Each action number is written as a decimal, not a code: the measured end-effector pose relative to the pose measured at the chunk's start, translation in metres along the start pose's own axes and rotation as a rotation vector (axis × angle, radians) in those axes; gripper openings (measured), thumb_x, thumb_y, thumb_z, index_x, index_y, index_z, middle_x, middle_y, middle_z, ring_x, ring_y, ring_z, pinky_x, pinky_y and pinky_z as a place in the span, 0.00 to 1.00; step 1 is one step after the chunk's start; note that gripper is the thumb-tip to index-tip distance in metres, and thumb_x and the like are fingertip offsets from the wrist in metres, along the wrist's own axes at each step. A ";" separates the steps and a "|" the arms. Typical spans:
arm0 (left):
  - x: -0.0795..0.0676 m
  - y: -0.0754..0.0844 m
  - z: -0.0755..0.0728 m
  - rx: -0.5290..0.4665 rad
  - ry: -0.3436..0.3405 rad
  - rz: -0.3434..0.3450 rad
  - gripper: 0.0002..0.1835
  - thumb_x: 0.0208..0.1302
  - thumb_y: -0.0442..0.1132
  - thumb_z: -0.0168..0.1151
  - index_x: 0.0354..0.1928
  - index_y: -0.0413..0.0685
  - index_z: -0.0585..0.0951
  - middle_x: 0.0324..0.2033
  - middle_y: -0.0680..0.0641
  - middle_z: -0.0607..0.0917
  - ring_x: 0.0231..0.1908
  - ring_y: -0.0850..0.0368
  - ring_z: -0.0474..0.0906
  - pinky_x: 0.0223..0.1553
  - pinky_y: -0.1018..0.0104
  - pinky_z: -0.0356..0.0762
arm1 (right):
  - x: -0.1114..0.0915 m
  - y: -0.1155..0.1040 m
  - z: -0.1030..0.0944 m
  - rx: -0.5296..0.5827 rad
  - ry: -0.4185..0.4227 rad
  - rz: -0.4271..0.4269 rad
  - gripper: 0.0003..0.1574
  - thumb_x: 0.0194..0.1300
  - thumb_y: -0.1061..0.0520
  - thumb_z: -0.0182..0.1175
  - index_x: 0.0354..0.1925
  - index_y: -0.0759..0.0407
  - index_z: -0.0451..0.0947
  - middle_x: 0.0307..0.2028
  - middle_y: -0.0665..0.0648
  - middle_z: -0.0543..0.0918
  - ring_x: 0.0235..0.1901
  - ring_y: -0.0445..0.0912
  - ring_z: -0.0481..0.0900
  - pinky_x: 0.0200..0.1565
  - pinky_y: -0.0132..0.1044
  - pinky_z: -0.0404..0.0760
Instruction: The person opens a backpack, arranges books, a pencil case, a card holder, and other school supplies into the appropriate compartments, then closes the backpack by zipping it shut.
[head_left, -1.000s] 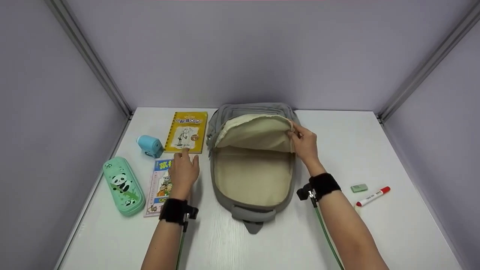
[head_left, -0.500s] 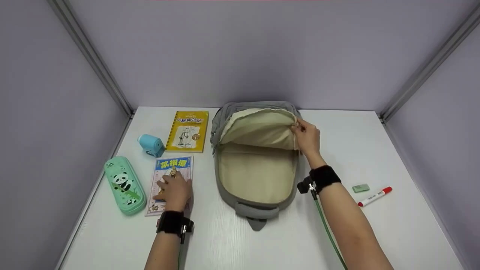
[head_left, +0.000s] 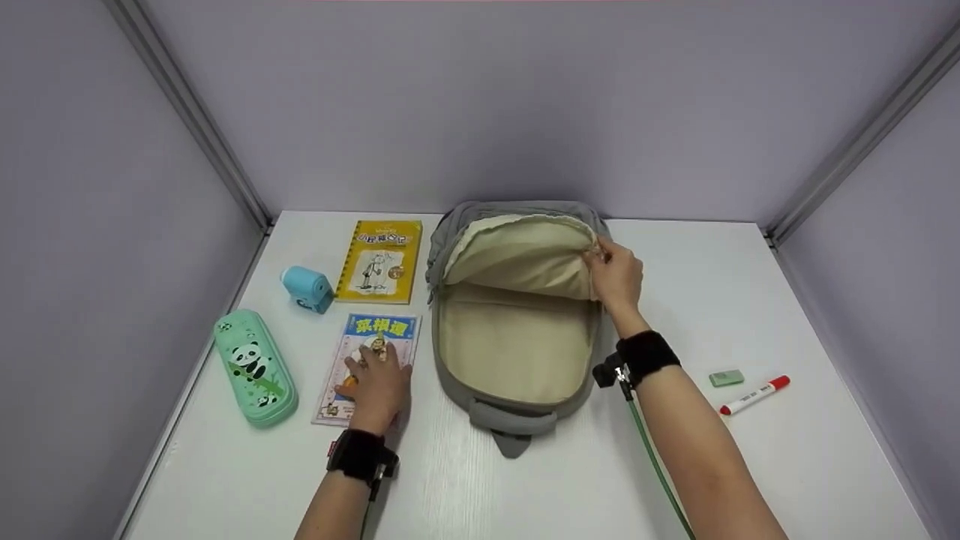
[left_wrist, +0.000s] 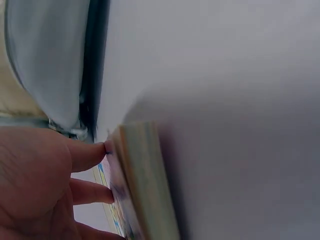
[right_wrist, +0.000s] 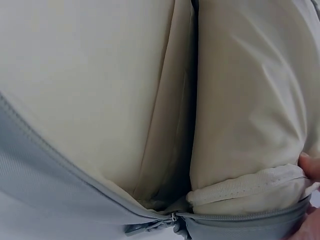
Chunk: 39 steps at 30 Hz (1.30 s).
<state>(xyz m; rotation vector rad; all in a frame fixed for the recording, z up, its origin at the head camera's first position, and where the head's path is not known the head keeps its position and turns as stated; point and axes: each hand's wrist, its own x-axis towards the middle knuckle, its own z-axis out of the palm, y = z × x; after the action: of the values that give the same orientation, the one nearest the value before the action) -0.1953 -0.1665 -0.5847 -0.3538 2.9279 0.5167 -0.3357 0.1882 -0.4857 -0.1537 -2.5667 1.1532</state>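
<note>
My left hand (head_left: 381, 390) rests with spread, fairly straight fingers on a comic book (head_left: 388, 325) with a pink and blue cover. In the left wrist view, the fingertips press its cover and the page block (left_wrist: 147, 170) faces the camera. The book lies flat, left of a grey backpack (head_left: 450, 386) on its back, its main compartment unzipped. My right hand (head_left: 619, 277) pinches the right edge of the backpack's flap (head_left: 517, 259), keeping it raised. The cream lining (right_wrist: 90, 90) and the zipper (right_wrist: 174, 217) show in the right wrist view.
A yellow spiral notebook (head_left: 380, 262), a blue pencil sharpener (head_left: 307, 289) and a green panda pencil case (head_left: 255, 367) lie at the left. At the right are a green eraser (head_left: 726, 378) and a red-capped marker (head_left: 755, 396). Walls enclose the white table (head_left: 450, 487).
My left hand came down from near the notebook onto the comic book, then slid it right toward the backpack. The right hand keeps its pinch on the flap, raised slightly higher.
</note>
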 end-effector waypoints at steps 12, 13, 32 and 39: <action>-0.008 -0.022 -0.024 -0.126 -0.053 0.061 0.45 0.59 0.47 0.71 0.71 0.33 0.61 0.67 0.20 0.53 0.66 0.23 0.52 0.54 0.22 0.55 | -0.007 0.006 0.003 0.004 0.016 -0.014 0.25 0.66 0.54 0.64 0.60 0.57 0.79 0.41 0.64 0.85 0.38 0.56 0.82 0.39 0.51 0.77; -0.008 -0.026 -0.028 -0.118 -0.070 0.034 0.46 0.58 0.49 0.71 0.71 0.34 0.61 0.66 0.20 0.54 0.65 0.22 0.53 0.52 0.20 0.55 | -0.008 0.007 0.003 0.003 0.014 -0.012 0.25 0.67 0.55 0.64 0.61 0.58 0.78 0.40 0.64 0.85 0.36 0.55 0.81 0.38 0.50 0.77; -0.018 -0.035 -0.047 0.014 -0.210 -0.089 0.55 0.50 0.46 0.77 0.72 0.31 0.56 0.56 0.20 0.69 0.53 0.16 0.67 0.43 0.17 0.59 | -0.009 0.010 0.003 0.013 0.034 -0.028 0.24 0.66 0.56 0.64 0.59 0.58 0.80 0.41 0.63 0.86 0.41 0.57 0.82 0.43 0.53 0.77; -0.018 -0.040 -0.044 -0.020 -0.154 -0.100 0.45 0.42 0.51 0.82 0.52 0.24 0.72 0.39 0.27 0.75 0.42 0.29 0.76 0.37 0.36 0.75 | -0.008 0.011 0.004 0.022 0.030 -0.047 0.24 0.65 0.55 0.65 0.59 0.58 0.79 0.40 0.63 0.86 0.40 0.56 0.82 0.43 0.51 0.77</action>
<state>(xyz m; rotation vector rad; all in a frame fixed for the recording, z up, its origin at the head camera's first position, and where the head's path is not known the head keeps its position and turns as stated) -0.1717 -0.2151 -0.5533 -0.4396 2.7430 0.5334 -0.3297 0.1908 -0.4985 -0.1043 -2.5174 1.1525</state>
